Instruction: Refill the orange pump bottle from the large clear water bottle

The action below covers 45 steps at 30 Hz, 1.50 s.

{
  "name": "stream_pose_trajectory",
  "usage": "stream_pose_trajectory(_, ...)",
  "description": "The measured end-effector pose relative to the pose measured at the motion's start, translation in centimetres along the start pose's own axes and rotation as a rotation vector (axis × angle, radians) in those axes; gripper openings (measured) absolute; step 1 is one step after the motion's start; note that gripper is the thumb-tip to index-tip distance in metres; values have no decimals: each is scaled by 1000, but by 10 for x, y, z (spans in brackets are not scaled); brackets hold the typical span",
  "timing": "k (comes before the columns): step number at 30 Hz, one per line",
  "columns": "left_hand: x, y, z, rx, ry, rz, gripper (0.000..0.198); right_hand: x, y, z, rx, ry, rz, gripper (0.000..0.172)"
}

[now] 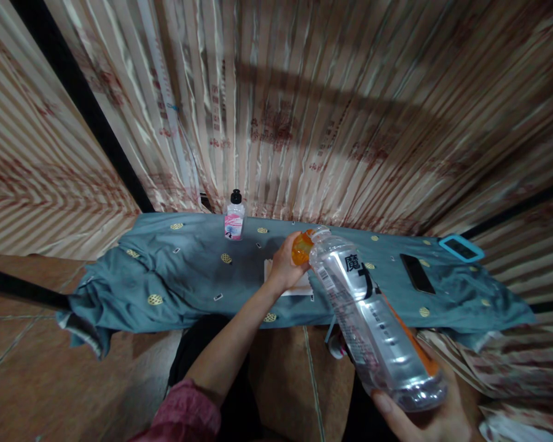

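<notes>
In my right hand (424, 420) is the base end of a large clear plastic bottle (373, 325), with a silver and orange label and black characters. The bottle is tilted, its neck pointing up-left in the view. My left hand (286, 264) is closed around a small orange see-through cap-like piece (301, 247), right at the bottle's mouth. Whether that piece is attached to the mouth or only touching it, I cannot tell. Beneath my left hand, partly covered, lies a white paper or cloth (299, 286) on the table.
A blue-green patterned cloth (188, 276) covers the narrow table. On it stand a small black-capped bottle with a pink label (234, 216), a dark phone (417, 274) and a blue-framed object (461, 248). Pleated curtains (276, 110) hang close behind; black poles (83, 104) slant nearby.
</notes>
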<state>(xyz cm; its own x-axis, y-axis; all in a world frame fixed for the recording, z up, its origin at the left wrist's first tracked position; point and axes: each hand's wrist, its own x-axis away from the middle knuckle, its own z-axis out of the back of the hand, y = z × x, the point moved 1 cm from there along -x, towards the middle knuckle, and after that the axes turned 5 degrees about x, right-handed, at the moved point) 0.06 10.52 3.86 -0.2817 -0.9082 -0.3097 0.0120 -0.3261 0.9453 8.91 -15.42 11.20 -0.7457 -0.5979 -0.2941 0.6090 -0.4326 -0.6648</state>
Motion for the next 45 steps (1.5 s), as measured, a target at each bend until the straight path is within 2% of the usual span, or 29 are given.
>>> stream_pose_trajectory(10,0,-1,0,15,-5,7,69,0,5,-1,8,20,-2,85)
stream_pose_trajectory(23,0,0,0,32,7,5,70,-2,-2,2,-38,1,1,83)
stream_pose_trajectory(34,0,-1,0,20,5,0,70,-3,4,0,-54,9,38,77)
stream_pose_trajectory(45,1,-1,0,21,7,10,70,-3,1,1,-66,-9,42,79)
